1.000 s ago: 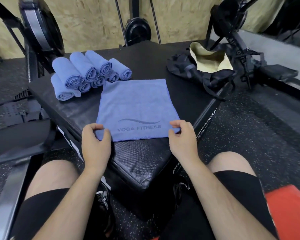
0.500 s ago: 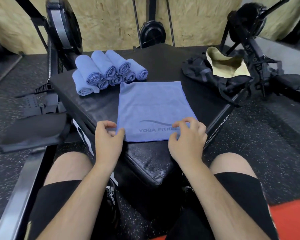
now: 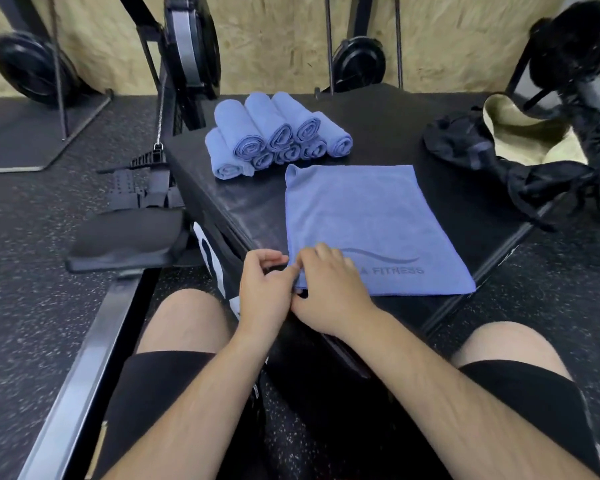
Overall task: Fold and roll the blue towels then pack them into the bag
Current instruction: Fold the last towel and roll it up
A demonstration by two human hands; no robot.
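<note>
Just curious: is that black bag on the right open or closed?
Open. The black bag gapes at the top, showing its pale cream lining; no towels are visible inside.

A single head-worn wide-angle camera looks forward and steeply down from close above the lap, taking in the black box [image 3: 378, 133] ahead and a board wall [image 3: 274, 39] beyond.

Rolled towels [image 3: 278, 135] behind flat towel [image 3: 371, 220]
</note>
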